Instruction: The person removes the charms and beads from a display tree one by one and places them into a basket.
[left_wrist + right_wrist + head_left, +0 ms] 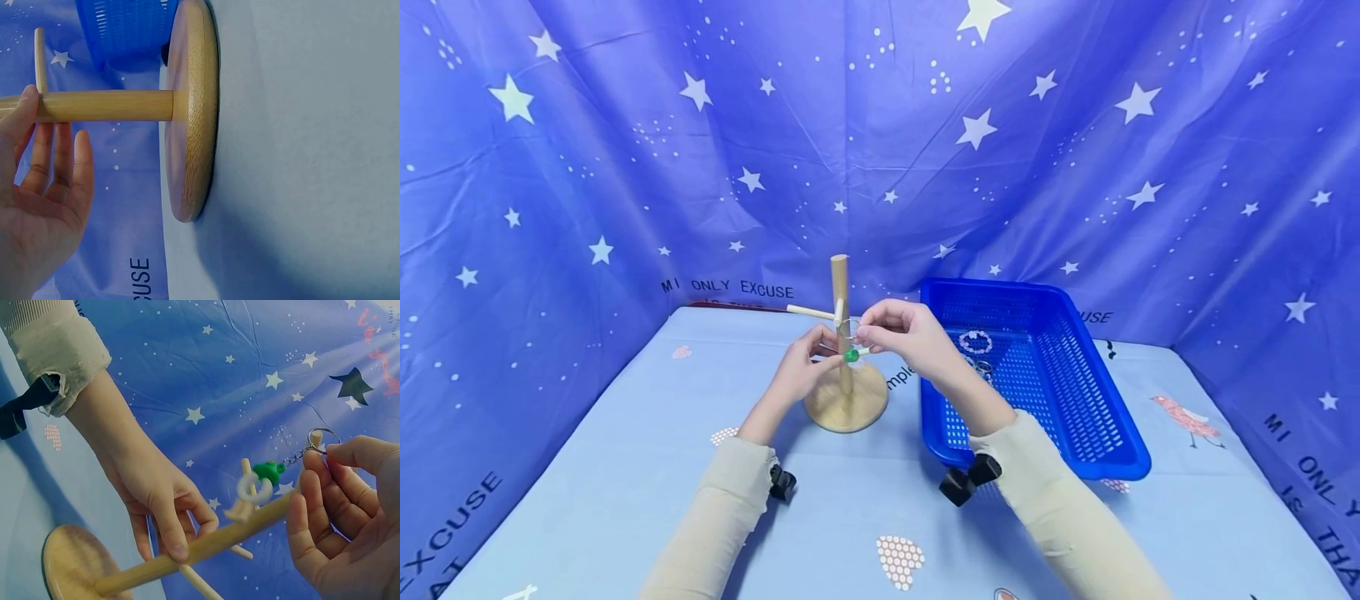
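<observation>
A wooden stand (839,279) with a round base (846,412) and thin side pegs stands upright on the table. My left hand (800,368) holds its post, the thumb on one side and fingers behind, as the left wrist view shows. Beside the upper post, my right hand (912,330) pinches the metal split ring of a keychain between thumb and forefinger. From that ring hang a short chain, a green charm (269,474), a whitish loop (245,487) and a pale piece. In the right wrist view the charm overlaps a peg and the post.
Right of the stand sits a blue plastic basket (1093,400) with perforated sides. A beaded bracelet (988,343) and other small ring-like items lie inside, partly behind my right forearm. A star-printed curtain (850,125) hangs behind the light-blue covered table (820,517).
</observation>
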A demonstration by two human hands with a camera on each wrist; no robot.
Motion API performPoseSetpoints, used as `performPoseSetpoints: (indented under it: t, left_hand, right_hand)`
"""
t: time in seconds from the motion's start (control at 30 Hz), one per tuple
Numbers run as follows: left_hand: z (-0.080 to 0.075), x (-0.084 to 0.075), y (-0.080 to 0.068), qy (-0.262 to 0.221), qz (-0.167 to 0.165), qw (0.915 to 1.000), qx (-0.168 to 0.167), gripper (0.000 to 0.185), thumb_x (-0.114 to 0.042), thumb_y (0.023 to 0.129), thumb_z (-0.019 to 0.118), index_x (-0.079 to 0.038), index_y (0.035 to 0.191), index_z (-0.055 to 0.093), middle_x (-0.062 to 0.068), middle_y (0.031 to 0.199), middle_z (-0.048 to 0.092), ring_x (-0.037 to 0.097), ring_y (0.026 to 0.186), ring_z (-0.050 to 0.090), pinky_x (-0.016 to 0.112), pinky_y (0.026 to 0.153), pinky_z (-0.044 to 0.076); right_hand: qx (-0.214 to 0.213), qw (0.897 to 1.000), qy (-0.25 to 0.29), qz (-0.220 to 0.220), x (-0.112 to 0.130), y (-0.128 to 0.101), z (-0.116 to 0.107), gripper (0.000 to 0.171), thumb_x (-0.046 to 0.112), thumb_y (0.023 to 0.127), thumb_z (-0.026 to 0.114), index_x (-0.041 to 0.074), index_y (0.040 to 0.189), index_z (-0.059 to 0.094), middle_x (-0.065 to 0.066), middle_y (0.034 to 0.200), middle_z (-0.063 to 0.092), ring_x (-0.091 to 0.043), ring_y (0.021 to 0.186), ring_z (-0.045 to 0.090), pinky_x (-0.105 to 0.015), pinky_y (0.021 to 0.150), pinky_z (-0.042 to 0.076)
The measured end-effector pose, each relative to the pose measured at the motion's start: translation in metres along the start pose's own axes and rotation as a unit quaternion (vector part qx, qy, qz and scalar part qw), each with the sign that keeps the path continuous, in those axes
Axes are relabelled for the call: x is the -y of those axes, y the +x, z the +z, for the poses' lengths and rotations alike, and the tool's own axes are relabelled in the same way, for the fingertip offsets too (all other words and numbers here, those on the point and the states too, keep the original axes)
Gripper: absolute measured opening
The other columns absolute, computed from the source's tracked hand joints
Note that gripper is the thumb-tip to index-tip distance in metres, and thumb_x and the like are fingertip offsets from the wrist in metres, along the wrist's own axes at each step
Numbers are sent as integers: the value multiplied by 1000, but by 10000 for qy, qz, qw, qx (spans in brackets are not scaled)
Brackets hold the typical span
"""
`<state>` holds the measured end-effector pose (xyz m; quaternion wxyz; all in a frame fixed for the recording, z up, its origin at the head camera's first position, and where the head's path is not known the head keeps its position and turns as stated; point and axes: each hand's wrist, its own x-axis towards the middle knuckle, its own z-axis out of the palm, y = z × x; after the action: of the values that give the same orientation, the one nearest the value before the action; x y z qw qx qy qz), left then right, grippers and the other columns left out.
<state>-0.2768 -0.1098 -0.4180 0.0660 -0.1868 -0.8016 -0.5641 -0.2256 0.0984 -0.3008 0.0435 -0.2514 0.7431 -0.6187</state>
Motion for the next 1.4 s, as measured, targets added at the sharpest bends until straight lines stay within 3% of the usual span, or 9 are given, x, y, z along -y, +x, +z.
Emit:
performPoseSetpoints:
  t: [0.23,0.57,0.87,1.13,1.4]
  left_hand:
    - [-1,-1,-1,-58,-31,10000,7,20,-1,88,72,1,100,57,22,103,69,34,96,70,32,82,57]
    - [-1,-2,-1,38,-208,9998,66,22,-4,89,71,3,103,56,26,109,69,40,102,69,32,82,54]
    - [-5,-38,-12,12,-186,9997,129,19,-1,89,70,5,100,55,28,107,69,41,101,68,28,81,54]
    - [-5,-39,-13,-21,-190,9997,147,19,-1,89,70,4,101,56,28,109,69,42,102,68,28,80,52]
    - [-6,-40,-13,-5,-221,9996,151,20,-2,89,70,4,101,56,28,109,69,42,103,68,27,79,53]
  right_hand:
    - [-148,9998,21,94,-5,-6,-10,13,6,95,63,-7,100,64,4,84,70,-17,87,69,-28,78,60]
    - [-348,9986,-19,386,-12,-11,-24,21,11,96,64,-8,107,63,6,86,72,-12,84,68,-28,79,60]
    - [-546,9972,-109,493,-19,-15,-35,20,12,96,64,-5,106,64,7,85,72,-9,82,68,-30,80,61]
    - [-800,9939,-148,741,-26,-18,-47,21,15,97,64,-4,108,64,8,87,72,-8,84,69,-31,84,61]
    - [-988,9913,-128,859,-37,-20,-66,21,17,98,64,-2,107,64,10,87,72,-19,93,71,-31,86,61]
